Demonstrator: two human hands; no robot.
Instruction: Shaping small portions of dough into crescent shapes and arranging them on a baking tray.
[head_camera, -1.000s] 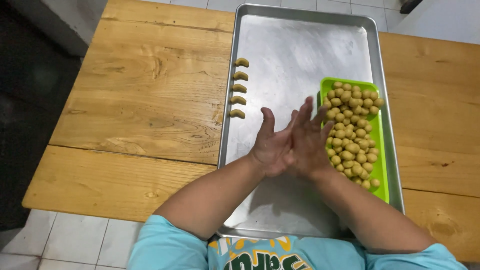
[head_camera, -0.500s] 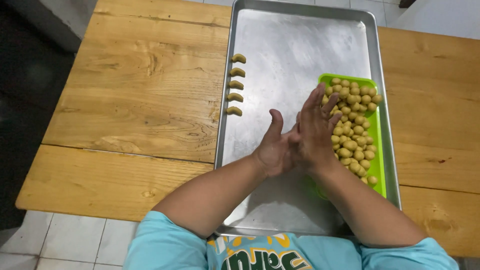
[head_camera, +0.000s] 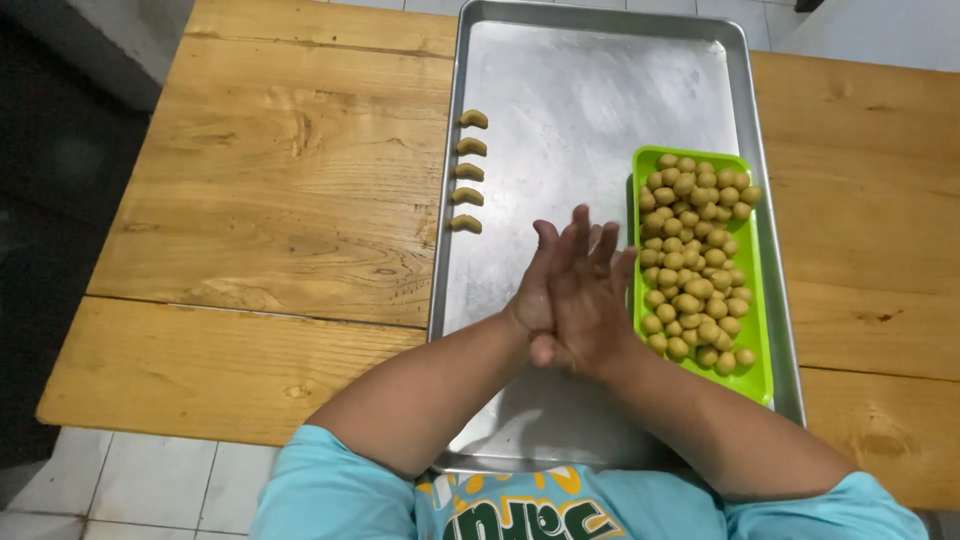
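Head view shows us both hands pressed palm to palm above the near half of a large metal baking tray (head_camera: 600, 90), which lies on a wooden table (head_camera: 290, 200) and reaches from the table's far edge almost to its near edge. Our left hand (head_camera: 535, 290) is mostly hidden behind the right hand (head_camera: 590, 310); the fingers (head_camera: 580, 235) of both are stretched out flat and point toward the tray's far edge, so neither hand is curled into a grip. Whether a piece of dough sits between the palms we cannot tell, since the contact surface is covered. Just to the right of our hands, against the tray's right edge, rests a bright green plastic tray (head_camera: 760, 310) heaped with small round dough balls (head_camera: 695, 260) of a yellow-green colour; our right hand's outer fingers are just beside its left rim, but we cannot tell whether they touch it. Along the metal tray's left edge, in its far half, five small curved dough crescents (head_camera: 468, 172) lie in a single column, evenly spaced and apart from one another, the nearest one level with our fingertips. Our forearms cross the tray's near edge, and light blue sleeves (head_camera: 330, 490) show at the bottom of the view.
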